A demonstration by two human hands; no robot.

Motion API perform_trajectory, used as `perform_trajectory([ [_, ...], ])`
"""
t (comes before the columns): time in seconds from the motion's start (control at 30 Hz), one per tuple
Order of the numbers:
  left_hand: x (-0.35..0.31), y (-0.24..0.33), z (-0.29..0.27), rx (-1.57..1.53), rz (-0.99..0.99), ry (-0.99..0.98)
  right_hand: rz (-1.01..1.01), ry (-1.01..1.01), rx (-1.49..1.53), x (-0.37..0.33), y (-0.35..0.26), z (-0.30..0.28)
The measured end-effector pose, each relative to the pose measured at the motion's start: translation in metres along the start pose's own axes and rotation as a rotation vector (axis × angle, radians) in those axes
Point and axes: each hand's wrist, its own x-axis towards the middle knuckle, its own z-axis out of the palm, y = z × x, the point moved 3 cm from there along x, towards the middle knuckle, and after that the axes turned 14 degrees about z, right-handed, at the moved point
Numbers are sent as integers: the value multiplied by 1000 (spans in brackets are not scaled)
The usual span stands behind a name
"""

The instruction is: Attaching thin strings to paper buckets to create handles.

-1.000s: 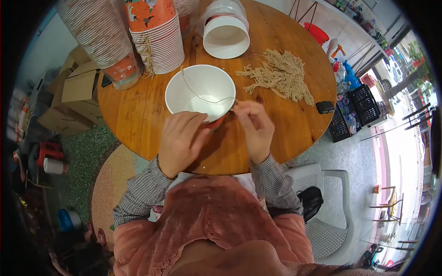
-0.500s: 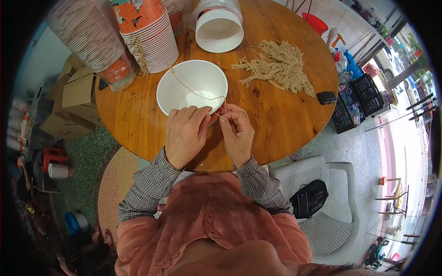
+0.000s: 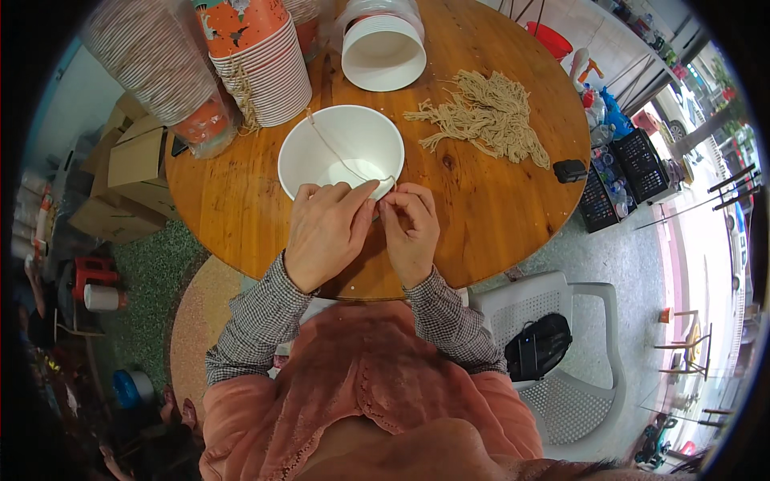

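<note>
A white paper bowl (image 3: 337, 148) stands on the round wooden table (image 3: 481, 200) in front of me. A thin tan string (image 3: 330, 148) runs across the bowl's mouth from its far rim to its near rim. My left hand (image 3: 325, 228) grips the near rim of the bowl, fingers curled over it. My right hand (image 3: 411, 228) is right beside it, pinching the near end of the string at the rim. The fingertips of both hands meet at the same spot.
A pile of cut tan strings (image 3: 489, 116) lies right of the bowl. Stacks of bowls (image 3: 261, 60) and another white stack (image 3: 383, 44) stand at the far side; a sleeved stack (image 3: 160, 64) at left. A small black device (image 3: 569, 170), a white plastic chair (image 3: 561, 353) with a black bag (image 3: 537, 346).
The bowl has come nearer to the table's near edge with my hands. My two hands have closed together at the rim, the right one now pinching the string beside the left.
</note>
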Motion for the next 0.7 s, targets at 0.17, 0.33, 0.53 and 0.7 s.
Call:
perform_trajectory([
  [0.17, 2, -7, -1, -126, 17, -62, -221, -45, -211, -1, -4, -6],
  [0.33, -2, -11, 0, -364, -117, 15, -449, 39, -611, 4, -18, -20],
  [0.53, -4, -11, -7, -423, -163, 95, -509, 161, -506, 35, -51, -30],
  [0.7, -4, -19, -6, -639, -400, 151, -406, -226, -298, 48, -61, -10],
])
